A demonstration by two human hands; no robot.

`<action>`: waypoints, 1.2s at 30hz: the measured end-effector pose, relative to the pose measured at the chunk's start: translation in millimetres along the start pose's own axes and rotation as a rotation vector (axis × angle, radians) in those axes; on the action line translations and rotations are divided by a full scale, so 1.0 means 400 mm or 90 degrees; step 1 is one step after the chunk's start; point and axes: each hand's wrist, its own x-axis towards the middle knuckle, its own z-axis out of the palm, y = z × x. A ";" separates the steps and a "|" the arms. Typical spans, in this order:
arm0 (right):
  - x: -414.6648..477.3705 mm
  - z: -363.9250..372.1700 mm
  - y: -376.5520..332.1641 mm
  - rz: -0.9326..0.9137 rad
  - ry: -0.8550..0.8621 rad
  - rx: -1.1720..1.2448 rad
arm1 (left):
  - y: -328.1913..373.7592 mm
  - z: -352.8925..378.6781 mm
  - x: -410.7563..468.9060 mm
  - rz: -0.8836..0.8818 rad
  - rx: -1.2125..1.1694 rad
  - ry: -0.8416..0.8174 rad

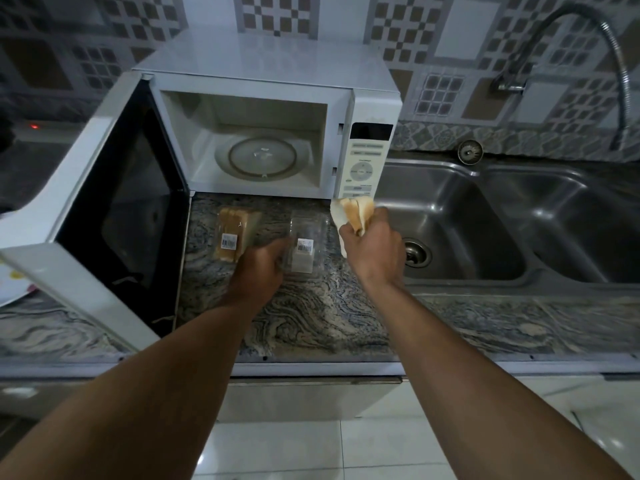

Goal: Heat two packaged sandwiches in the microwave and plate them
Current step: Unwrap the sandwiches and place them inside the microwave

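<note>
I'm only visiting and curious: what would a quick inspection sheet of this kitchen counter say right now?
Surface: marbled stone counter, in front of the microwave.
Job's things: microwave with its door swung open and its turntable bare; packed sandwich lying on the counter; clear empty pack beside it; unwrapped sandwich held up near the control panel.
Clutter: what looks like a patterned plate edge at far left.
Hands: left hand at the empty pack, grip blurred; right hand grips the unwrapped sandwich.
Cables: nothing seen.
Surroundings: double steel sink, faucet, tiled wall.
</note>
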 end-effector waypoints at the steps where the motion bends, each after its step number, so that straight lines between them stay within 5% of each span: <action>1: 0.002 -0.002 -0.006 -0.018 0.002 0.003 | 0.006 -0.001 0.001 -0.009 -0.011 0.010; 5: 0.020 -0.007 -0.045 -0.062 0.004 0.005 | 0.008 -0.001 0.028 -0.038 -0.055 0.065; 13: 0.103 0.009 -0.146 -0.131 -0.023 0.012 | -0.008 0.028 0.096 -0.159 -0.081 0.002; 21: 0.219 0.094 -0.263 -0.131 -0.097 0.026 | -0.064 0.109 0.187 -0.278 0.149 -0.078; 27: 0.330 0.190 -0.299 -0.079 -0.125 0.028 | -0.116 0.139 0.228 -0.078 0.286 -0.126; 36: 0.450 0.331 -0.310 -0.116 -0.151 -0.010 | -0.173 0.159 0.259 -0.052 0.298 -0.107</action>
